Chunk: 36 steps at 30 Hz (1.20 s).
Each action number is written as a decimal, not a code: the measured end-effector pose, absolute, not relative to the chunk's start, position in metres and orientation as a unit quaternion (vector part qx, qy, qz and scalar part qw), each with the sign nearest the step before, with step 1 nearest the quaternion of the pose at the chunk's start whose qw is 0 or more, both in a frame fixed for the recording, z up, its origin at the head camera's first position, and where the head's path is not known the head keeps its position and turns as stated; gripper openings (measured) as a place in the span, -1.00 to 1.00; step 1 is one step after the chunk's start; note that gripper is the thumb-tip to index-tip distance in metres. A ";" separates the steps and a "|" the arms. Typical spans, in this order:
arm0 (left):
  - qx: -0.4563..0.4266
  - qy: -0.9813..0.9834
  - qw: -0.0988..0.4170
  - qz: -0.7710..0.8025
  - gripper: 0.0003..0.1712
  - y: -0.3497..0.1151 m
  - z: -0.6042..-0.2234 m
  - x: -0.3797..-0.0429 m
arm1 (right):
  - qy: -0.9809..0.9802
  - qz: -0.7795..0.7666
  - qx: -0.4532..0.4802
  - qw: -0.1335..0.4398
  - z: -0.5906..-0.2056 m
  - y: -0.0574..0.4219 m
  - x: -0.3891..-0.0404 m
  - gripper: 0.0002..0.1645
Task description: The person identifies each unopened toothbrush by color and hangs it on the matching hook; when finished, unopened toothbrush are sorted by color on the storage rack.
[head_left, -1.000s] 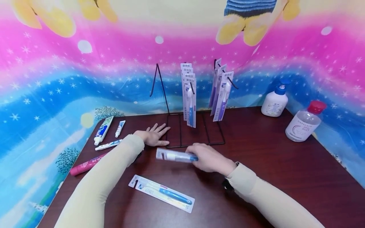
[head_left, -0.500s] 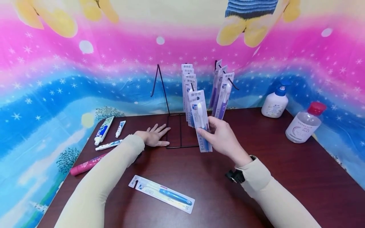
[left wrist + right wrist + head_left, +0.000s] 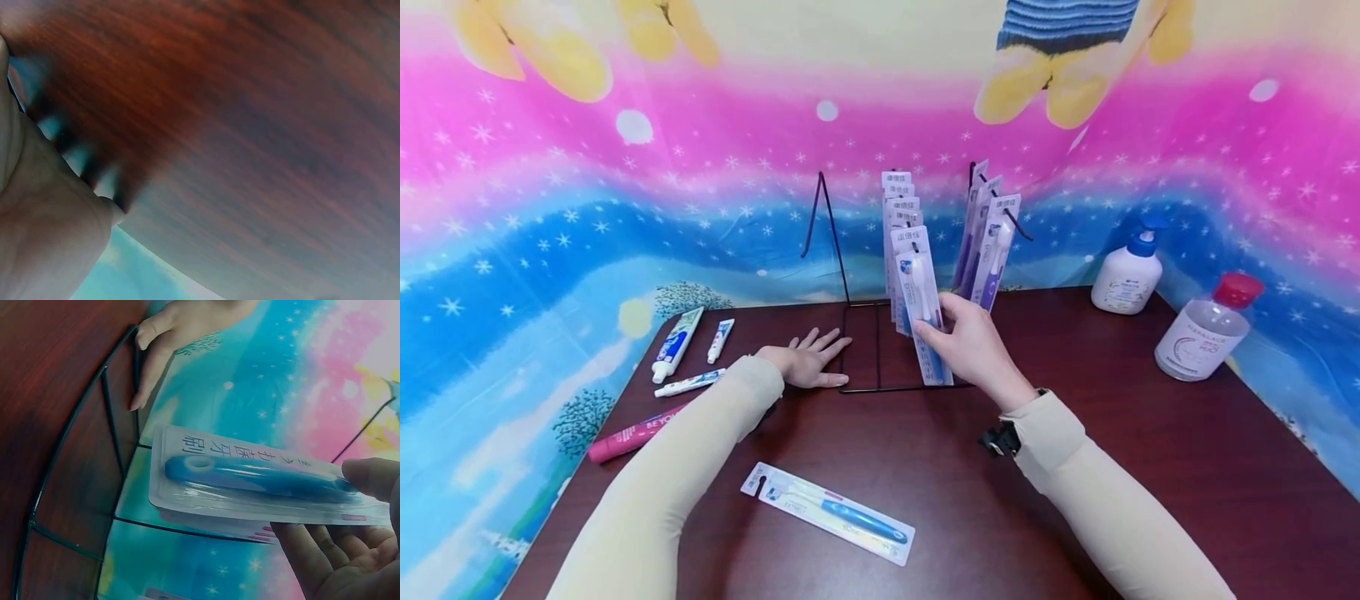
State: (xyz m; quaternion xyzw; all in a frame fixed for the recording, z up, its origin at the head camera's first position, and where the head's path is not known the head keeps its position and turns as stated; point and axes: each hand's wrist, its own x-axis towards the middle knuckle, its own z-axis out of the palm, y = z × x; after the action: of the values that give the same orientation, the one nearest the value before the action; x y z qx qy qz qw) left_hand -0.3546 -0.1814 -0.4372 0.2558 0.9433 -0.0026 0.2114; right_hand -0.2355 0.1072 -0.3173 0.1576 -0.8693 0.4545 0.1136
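Observation:
My right hand (image 3: 973, 342) pinches a packaged blue toothbrush (image 3: 917, 292) between thumb and fingers. It stands nearly upright, its top hole at the front tip of the middle hook of a black wire rack (image 3: 878, 358); I cannot tell whether the hook passes through. Its blue handle (image 3: 262, 481) fills the middle of the right wrist view. Several like packs (image 3: 897, 190) hang behind it. My left hand (image 3: 808, 364) rests on the table with fingers spread, by the rack's left base bar. Another packaged blue toothbrush (image 3: 835, 515) lies flat on the table in front.
Packaged purple toothbrushes (image 3: 997, 258) hang on the right hook. Toothpaste tubes (image 3: 677, 343) and a pink tube (image 3: 632, 435) lie at the left. A white pump bottle (image 3: 1126, 279) and a clear red-capped bottle (image 3: 1202, 337) stand at the right. A printed cloth hangs behind.
My right hand has raised the packaged toothbrush from above the table, turned it upright and brought it to the middle hook. The left hand has stayed in place.

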 end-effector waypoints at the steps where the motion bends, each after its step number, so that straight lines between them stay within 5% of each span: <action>1: 0.255 0.943 0.213 -0.001 0.05 -0.181 -0.436 -0.354 | -0.870 0.452 0.156 0.118 -0.318 0.106 -0.239 -0.61; 13: 0.261 0.941 0.217 0.006 0.07 -0.182 -0.435 -0.352 | -0.878 0.437 0.144 0.130 -0.328 0.095 -0.273 -0.58; 36: 0.276 0.937 0.211 0.019 0.01 -0.179 -0.426 -0.345 | -0.887 0.430 0.151 0.071 -0.345 0.108 -0.275 -0.64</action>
State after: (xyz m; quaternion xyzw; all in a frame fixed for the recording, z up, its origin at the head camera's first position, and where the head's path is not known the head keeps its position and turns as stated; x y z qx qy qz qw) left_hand -0.3453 -0.1794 -0.4264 0.2759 0.9375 0.0195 0.2114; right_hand -0.2747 0.1082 -0.3454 0.1506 -0.8872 0.4303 0.0711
